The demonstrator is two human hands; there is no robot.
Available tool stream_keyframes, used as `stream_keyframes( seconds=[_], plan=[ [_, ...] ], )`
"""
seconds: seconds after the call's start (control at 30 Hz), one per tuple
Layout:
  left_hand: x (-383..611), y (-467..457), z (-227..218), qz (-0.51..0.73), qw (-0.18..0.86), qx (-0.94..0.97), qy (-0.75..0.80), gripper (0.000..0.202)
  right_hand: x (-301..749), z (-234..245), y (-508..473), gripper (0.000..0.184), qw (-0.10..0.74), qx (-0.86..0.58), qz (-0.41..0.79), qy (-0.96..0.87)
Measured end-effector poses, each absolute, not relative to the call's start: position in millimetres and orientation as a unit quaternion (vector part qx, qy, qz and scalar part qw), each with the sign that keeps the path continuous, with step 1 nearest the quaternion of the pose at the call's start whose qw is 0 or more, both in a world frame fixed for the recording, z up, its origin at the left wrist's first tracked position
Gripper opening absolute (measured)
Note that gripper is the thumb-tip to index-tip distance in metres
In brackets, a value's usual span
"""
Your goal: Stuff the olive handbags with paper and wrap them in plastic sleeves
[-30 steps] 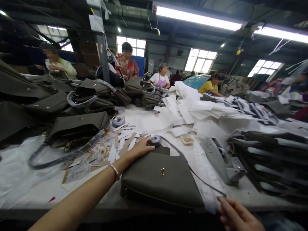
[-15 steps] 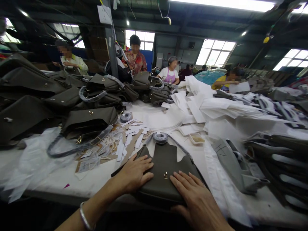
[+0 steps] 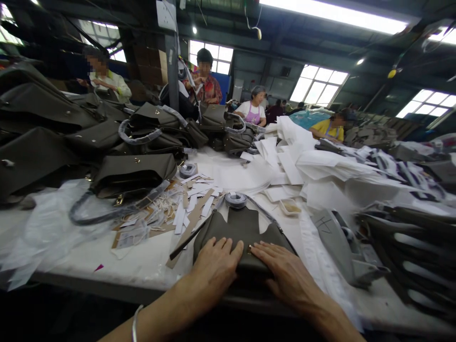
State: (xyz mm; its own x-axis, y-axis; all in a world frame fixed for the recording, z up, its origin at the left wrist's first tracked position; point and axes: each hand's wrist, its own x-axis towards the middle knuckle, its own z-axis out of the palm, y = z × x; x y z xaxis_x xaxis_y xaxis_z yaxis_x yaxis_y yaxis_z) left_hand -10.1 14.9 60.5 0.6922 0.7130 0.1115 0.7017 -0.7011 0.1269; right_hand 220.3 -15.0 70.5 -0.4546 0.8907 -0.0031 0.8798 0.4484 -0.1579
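A dark olive handbag [image 3: 244, 223] lies at the front edge of the table, its wrapped strap [image 3: 235, 200] coiled at the far end. My left hand [image 3: 217, 263] rests flat on the bag's left side, fingers stretched out and close together. On the other side, my right hand [image 3: 285, 270] lies flat with its fingertips at the small gold clasp [image 3: 250, 249], partly covering it. Neither hand grips anything. The bag's near end is dark and partly hidden by my hands.
Olive bags [image 3: 137, 173] are heaped on the left, beside clear plastic [image 3: 60, 228]. Paper and card strips [image 3: 192, 197] lie behind my left hand. White sheets [image 3: 335, 164] pile up at the back right, near a small plastic tub [image 3: 290, 207]. Several people work beyond the table.
My left hand has slid right and nearer along the bag, toward the clasp. My right hand has moved slightly up, its fingertips now over the clasp. The bag's near end now bends downward.
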Motion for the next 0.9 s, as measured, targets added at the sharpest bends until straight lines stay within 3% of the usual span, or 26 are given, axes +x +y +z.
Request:
stream_keyframes(
  seconds=[0.1, 0.23, 0.47, 0.6, 0.9],
  plan=[
    [-2.3, 11.9, 38.9, 0.117, -0.035, 0.912, 0.393, 0.042, 223.6, 40.2, -14.9, 0.087, 0.09, -0.476, -0.029, -0.875],
    [-6.4, 0.6, 11.7, 0.216, -0.171, 0.893, 0.357, 0.04, 229.4, 6.4, -20.4, 0.083, 0.185, -0.428, -0.13, -0.875],
    [-11.4, 0.2, -7.9, 0.235, -0.221, 0.871, 0.37, 0.041, 210.4, 36.4, -9.0, 0.071, 0.117, -0.479, 0.062, -0.868],
    [-13.0, -1.2, -16.3, 0.242, -0.228, 0.87, 0.365, 0.044, 192.4, 51.0, 10.7, 0.05, 0.111, -0.498, 0.151, -0.847],
    [-54.3, -15.1, -9.8, 0.233, -0.275, 0.865, 0.348, 0.064, 192.6, 49.7, 13.0, 0.06, 0.119, -0.497, 0.196, -0.837]
  ],
)
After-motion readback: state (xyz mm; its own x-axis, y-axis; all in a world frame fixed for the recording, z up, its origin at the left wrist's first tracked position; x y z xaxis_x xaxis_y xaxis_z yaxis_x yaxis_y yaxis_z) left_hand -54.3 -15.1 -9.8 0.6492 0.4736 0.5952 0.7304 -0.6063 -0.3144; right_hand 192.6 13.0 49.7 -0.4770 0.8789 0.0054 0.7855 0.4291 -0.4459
